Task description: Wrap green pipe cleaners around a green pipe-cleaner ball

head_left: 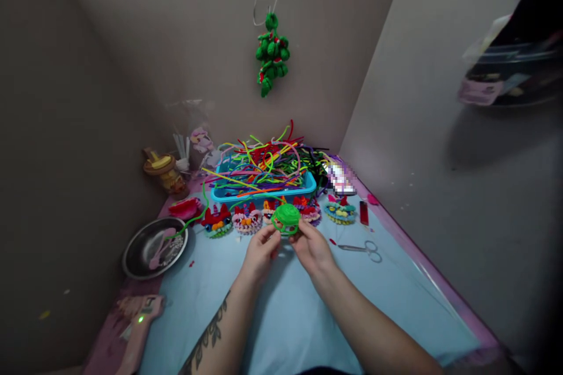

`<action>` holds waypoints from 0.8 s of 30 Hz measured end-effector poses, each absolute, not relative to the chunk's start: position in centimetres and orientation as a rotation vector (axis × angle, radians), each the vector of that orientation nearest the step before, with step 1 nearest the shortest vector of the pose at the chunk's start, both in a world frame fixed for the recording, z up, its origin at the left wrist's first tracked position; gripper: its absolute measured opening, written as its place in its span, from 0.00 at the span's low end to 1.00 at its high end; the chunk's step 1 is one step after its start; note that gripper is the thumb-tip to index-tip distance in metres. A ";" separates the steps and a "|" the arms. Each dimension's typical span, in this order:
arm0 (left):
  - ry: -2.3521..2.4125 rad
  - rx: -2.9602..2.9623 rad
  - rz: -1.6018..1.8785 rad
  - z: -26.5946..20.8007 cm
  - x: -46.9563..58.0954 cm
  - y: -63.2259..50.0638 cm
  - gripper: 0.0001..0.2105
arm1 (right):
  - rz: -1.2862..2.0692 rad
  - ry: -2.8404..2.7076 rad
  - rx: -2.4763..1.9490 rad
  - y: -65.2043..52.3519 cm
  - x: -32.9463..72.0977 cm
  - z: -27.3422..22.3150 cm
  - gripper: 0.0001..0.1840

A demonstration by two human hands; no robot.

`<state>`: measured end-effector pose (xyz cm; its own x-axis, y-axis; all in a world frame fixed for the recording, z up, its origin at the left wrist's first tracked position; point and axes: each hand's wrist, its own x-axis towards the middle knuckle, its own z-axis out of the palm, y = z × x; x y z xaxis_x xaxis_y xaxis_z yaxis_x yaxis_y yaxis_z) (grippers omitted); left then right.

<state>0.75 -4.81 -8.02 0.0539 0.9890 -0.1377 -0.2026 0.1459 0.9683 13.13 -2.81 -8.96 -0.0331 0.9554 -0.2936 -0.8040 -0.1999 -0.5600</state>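
Between my two hands, a bright green pipe-cleaner coil [287, 214] is held up above the blue cloth. My left hand [260, 251] pinches its left edge with the fingertips. On the other side, my right hand [310, 246] grips the right edge, its fingers curled partly underneath. Behind the coil stands a row of pipe-cleaner animal faces, among them one with red ears [217, 221], a pink and white one [247, 220] and a yellow and teal one [340, 211]. The coil partly hides the middle ones.
A blue basket [264, 194] heaped with pipe cleaners sits at the back. On the left are a metal bowl [132, 258] and a pink glue gun [139, 328] with a lit green light. Scissors [358, 249] lie to the right. A green pipe-cleaner ornament [271, 55] hangs above.
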 end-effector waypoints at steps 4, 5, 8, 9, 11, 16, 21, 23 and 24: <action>1.046 0.873 1.217 -8.1 1.4 -5.1 0.19 | 1.647 -0.284 -0.717 -3.1 12.9 -9.1 0.08; 1.043 0.854 1.237 -8.3 1.5 -5.1 0.19 | 1.652 -0.283 -0.715 -3.2 12.8 -9.1 0.08; 1.043 0.803 1.300 -8.8 1.8 -5.1 0.19 | 1.673 -0.265 -0.713 -3.3 12.5 -9.5 0.07; 1.042 0.788 1.318 -8.9 1.9 -5.1 0.19 | 1.680 -0.252 -0.714 -3.3 12.4 -9.7 0.07; 1.033 0.763 1.342 -9.1 2.0 -5.2 0.20 | 1.690 -0.223 -0.717 -3.2 12.2 -10.1 0.06; 0.980 0.712 1.297 -8.9 2.3 -5.4 0.18 | 1.696 -0.213 -0.702 -2.9 12.3 -10.7 0.05; 0.934 0.657 1.219 -8.3 2.0 -5.5 0.17 | 1.708 -0.249 -0.688 -2.7 12.7 -10.7 0.06; 0.923 0.643 1.211 -8.3 1.9 -5.5 0.17 | 1.713 -0.241 -0.701 -2.7 12.7 -10.8 0.07; 0.920 0.638 1.211 -8.3 1.9 -5.5 0.17 | 1.715 -0.232 -0.712 -2.7 12.6 -10.9 0.07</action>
